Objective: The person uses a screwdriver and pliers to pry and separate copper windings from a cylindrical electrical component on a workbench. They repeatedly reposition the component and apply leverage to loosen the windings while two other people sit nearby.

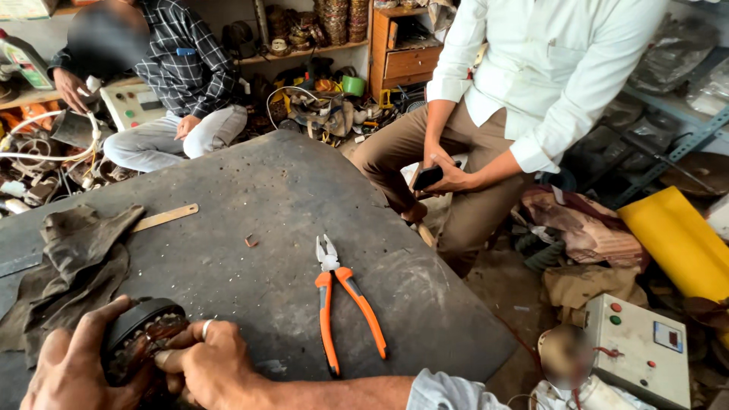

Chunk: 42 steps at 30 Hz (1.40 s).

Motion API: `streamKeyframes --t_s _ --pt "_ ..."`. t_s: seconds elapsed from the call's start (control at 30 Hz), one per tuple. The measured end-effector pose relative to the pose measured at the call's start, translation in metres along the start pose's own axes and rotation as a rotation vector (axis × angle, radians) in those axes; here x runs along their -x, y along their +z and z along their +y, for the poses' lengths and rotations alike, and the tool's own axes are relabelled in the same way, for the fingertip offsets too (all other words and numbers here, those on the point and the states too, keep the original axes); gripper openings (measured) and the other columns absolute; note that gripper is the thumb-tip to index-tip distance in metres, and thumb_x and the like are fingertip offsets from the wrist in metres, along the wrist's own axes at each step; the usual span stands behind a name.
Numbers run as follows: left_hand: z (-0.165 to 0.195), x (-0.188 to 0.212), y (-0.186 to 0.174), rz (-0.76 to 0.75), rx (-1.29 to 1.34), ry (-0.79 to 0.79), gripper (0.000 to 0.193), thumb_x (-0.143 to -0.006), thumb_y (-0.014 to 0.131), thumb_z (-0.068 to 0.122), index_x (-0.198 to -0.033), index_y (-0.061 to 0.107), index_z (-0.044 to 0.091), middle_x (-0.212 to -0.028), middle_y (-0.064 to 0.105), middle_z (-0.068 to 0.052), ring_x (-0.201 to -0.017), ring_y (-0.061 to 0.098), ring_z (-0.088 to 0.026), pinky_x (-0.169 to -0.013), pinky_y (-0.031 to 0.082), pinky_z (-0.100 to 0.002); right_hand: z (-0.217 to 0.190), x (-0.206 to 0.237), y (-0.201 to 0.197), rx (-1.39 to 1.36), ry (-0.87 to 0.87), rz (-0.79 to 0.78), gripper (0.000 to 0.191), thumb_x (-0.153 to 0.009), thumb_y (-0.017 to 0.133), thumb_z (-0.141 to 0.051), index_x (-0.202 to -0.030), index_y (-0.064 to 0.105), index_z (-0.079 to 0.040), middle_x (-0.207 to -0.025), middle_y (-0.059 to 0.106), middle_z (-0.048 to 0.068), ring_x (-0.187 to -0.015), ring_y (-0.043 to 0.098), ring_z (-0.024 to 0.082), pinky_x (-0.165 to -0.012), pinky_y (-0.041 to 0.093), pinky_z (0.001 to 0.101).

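Fingers (171, 357) of the right hand (209, 368) pinch the copper windings of a motor stator (140, 334); the left hand (72, 364) cups its dark rim, fingers curled, at the counter's (250, 190) near edge. Orange-handled pliers (342, 300) lie nearby.

a dark, scuffed worktable (250, 190) stretches away beyond the hands, its surface dusty and scratched. past its far edge, wooden shelves (319, 45) stacked with coils and spare parts line the back wall, with a small wooden drawer cabinet (402, 57) beside them. to the right of the hands the dirt floor (509, 296) is crowded with rags and clutter. a grey metal rack (683, 129) stands far right. the light is even and soft.
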<state>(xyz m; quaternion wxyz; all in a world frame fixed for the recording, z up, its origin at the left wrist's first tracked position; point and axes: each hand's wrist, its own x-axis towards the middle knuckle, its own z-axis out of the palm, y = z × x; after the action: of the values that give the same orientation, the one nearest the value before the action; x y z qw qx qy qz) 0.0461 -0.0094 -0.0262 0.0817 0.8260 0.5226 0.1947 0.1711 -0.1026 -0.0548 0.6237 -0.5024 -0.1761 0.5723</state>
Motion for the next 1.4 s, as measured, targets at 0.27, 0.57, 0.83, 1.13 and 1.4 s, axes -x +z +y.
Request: streamKeyframes --t_s 0.27,0.57,0.83,1.13,1.4 --pt "0.005 0.010 -0.042 -0.063 0.217 0.214 0.086 -0.061 0.077 0.003 -0.141 0.050 0.019 -0.119 0.056 -0.019 -0.114 0.056 -0.045 -0.089 0.050 -0.049 -0.016 0.014 0.016 0.356 -0.374 -0.058 0.017 -0.085 0.067 -0.006 -0.096 0.077 0.001 -0.073 0.068 0.002 -0.061 0.057 0.009 -0.054 0.047 0.0292" --pt "-0.013 0.015 -0.079 -0.095 0.400 0.188 0.073 -0.068 0.083 0.017 -0.135 0.053 0.019 -0.116 0.060 -0.013 -0.114 0.061 -0.034 -0.094 0.049 -0.043 -0.078 0.034 0.018 1.354 -0.389 0.026 0.024 -0.078 0.078 -0.022 -0.099 0.078 -0.009 -0.085 0.077 0.020 -0.083 0.077 0.034 -0.076 0.058 0.0410" --pt "-0.012 0.013 -0.075 -0.104 0.355 0.164 0.075 -0.066 0.083 0.020 -0.134 0.053 0.022 -0.114 0.061 -0.010 -0.114 0.062 -0.034 -0.091 0.050 -0.044 -0.073 0.033 0.021 1.374 -0.447 0.035 0.023 -0.078 0.078 -0.020 -0.097 0.076 -0.006 -0.083 0.075 0.021 -0.081 0.077 0.035 -0.073 0.058 0.0414" --pt "0.002 0.017 -0.069 0.022 0.331 0.094 0.061 -0.072 0.084 0.027 -0.128 0.060 0.024 -0.111 0.063 -0.009 -0.111 0.063 -0.033 -0.087 0.051 -0.046 -0.071 0.037 0.021 1.389 -0.596 -0.017 0.021 -0.078 0.078 -0.017 -0.094 0.074 -0.004 -0.077 0.073 0.022 -0.077 0.074 0.038 -0.070 0.057 0.0442" --pt "0.001 0.015 -0.064 -0.038 0.335 0.037 0.059 -0.076 0.079 0.020 -0.131 0.057 0.028 -0.113 0.060 -0.011 -0.113 0.062 -0.034 -0.089 0.050 -0.047 -0.079 0.039 0.018 1.396 -0.524 0.022 0.020 -0.078 0.077 -0.018 -0.094 0.074 -0.005 -0.077 0.074 0.019 -0.071 0.075 0.035 -0.067 0.057 0.0420"
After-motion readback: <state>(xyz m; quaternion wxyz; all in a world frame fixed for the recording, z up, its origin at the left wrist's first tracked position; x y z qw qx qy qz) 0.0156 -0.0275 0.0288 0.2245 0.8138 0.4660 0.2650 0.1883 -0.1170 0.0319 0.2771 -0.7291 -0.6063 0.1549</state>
